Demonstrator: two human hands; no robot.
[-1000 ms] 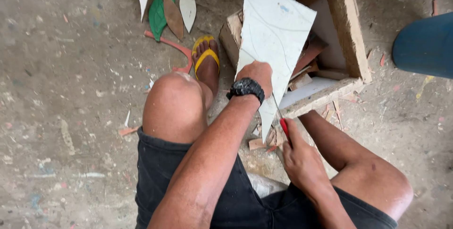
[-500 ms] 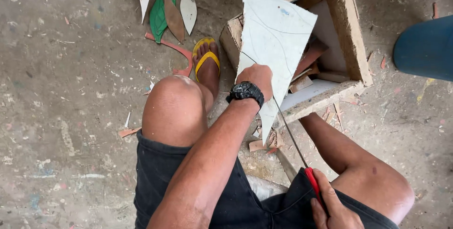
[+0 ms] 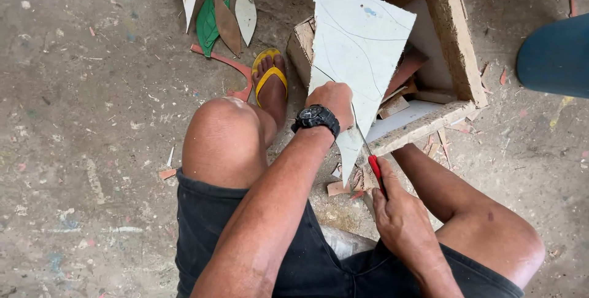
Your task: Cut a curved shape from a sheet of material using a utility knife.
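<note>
Nearest to us, our right hand [image 3: 402,221] is closed around a red-handled knife [image 3: 375,172]; its thin blade runs up along the lower edge of the white sheet [image 3: 359,52]. Grip state: fist tight on the handle, thumb on top.

Next up, our left hand [image 3: 334,98], with a black wristwatch [image 3: 316,118] on the wrist, is clamped on the sheet's left edge about halfway down, fingers wrapped behind it. The sheet stands tilted, its narrow lower tip pointing down between our knees, its wide top leaning against the wooden box [image 3: 457,46]. It has faint curved pencil lines drawn on it.

Handling, as we judge it: thin, light, stiff board, probably laminate or plastic; likely to flex and chatter near the tip and could snap or chip along a scored line. Edges look sharp. Best held close to the cut line, flat of the palm backing it, away from the blade path.

Small offcuts [image 3: 343,184] litter the concrete floor [image 3: 92,150] under the tip. Further out, our foot in a yellow sandal [image 3: 269,77]. Beyond that, leaf-shaped cut pieces [image 3: 227,22] in green, brown and white lie on the floor. Blue rounded object [image 3: 555,55] far right, can't tell what it is.
</note>
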